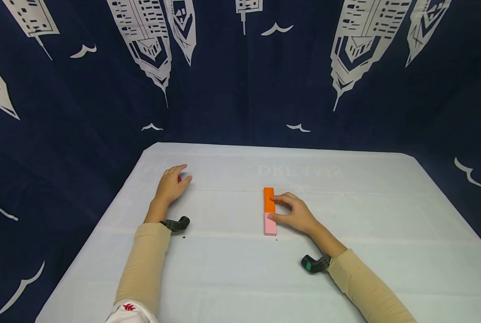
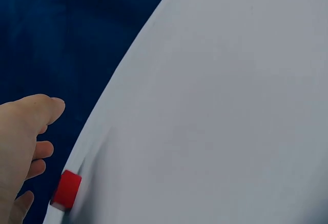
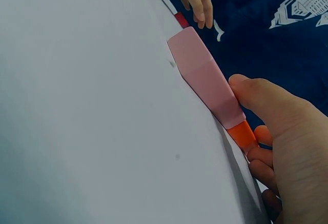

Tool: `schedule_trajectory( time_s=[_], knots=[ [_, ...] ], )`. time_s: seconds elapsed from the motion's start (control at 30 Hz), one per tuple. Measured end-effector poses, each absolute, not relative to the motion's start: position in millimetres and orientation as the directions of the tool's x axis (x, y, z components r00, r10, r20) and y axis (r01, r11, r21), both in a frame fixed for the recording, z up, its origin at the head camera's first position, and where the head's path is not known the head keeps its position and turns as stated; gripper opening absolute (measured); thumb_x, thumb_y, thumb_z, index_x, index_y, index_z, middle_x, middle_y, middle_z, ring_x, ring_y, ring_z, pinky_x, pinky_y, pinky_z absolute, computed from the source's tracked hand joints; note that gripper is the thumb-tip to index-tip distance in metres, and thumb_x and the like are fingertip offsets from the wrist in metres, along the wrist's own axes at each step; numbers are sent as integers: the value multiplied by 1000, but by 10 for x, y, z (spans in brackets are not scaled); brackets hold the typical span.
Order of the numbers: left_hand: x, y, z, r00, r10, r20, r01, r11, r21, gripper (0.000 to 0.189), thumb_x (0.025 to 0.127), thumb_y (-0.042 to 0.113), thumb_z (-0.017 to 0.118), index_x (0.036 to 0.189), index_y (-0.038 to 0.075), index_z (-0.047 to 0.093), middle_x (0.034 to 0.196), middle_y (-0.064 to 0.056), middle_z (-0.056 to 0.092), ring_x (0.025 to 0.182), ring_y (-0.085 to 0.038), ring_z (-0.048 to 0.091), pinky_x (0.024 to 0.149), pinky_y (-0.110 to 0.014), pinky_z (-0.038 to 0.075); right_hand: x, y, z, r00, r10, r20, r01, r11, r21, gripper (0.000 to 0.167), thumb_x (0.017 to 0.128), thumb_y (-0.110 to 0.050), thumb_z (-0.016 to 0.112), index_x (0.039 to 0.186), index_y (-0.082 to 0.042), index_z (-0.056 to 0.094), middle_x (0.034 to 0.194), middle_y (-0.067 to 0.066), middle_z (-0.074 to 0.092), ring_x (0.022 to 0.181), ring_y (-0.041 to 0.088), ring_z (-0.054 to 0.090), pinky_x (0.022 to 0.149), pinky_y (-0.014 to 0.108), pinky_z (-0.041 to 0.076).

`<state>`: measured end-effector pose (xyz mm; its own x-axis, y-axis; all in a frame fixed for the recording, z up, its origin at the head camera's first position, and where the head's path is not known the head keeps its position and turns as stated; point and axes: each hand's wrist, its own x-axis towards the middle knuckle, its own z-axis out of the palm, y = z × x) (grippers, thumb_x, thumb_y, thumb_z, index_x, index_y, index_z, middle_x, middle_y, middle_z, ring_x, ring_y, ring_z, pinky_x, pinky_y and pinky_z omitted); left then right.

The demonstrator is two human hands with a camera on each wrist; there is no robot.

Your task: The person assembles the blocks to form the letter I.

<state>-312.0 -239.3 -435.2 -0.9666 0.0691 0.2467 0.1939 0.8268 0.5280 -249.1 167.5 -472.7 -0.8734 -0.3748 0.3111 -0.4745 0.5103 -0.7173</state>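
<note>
An orange block (image 1: 269, 200) and a pink block (image 1: 270, 227) lie end to end on the white table, the pink one nearer the person. My right hand (image 1: 297, 215) is at their right side. Its thumb touches the pink block (image 3: 207, 78) and its fingertips reach the orange block (image 3: 242, 134), with thumb and fingers apart. Farther left, my left hand (image 1: 171, 185) hovers by a small red block (image 1: 179, 179), mostly hidden behind it in the head view. In the left wrist view the red block (image 2: 66, 189) stands apart from the spread fingers.
The white-covered table (image 1: 224, 278) ends at a far edge in front of a dark blue curtain (image 1: 240, 89) with white building prints. Small dark specks (image 1: 184, 237) lie on the cloth. Black wrist devices (image 1: 177, 224) sit on both wrists.
</note>
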Motion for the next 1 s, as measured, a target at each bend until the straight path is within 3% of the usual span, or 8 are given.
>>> schedule_trajectory(
  time_s=[0.27,0.57,1.0],
  knots=[
    [-3062,-2541,-4405,-969,9,245,149,814,561,51,97,27,58,141,2,49,142,-24,46,131,-41,39,107,-54,34,-2493,1677,-4715,-872,-376,313,-475,498,-726,53,77,-23,84,123,-4,66,114,6,64,107,24,59,99,42,46],
    [-3014,-2641,-4469,-975,-18,221,116,808,578,51,97,25,56,141,0,47,143,-25,44,133,-42,36,111,-53,27,-2485,1678,-4688,-876,-382,294,-463,501,-731,54,76,-23,85,124,-5,66,113,6,63,107,23,58,99,41,45],
    [-3011,-2650,-4552,-970,-49,236,99,813,574,45,96,12,59,137,-4,50,139,-27,48,129,-44,41,110,-52,30,-2486,1692,-4718,-871,-384,307,-474,495,-728,53,76,-22,85,123,-5,67,112,5,64,106,22,59,98,41,46]
  ],
)
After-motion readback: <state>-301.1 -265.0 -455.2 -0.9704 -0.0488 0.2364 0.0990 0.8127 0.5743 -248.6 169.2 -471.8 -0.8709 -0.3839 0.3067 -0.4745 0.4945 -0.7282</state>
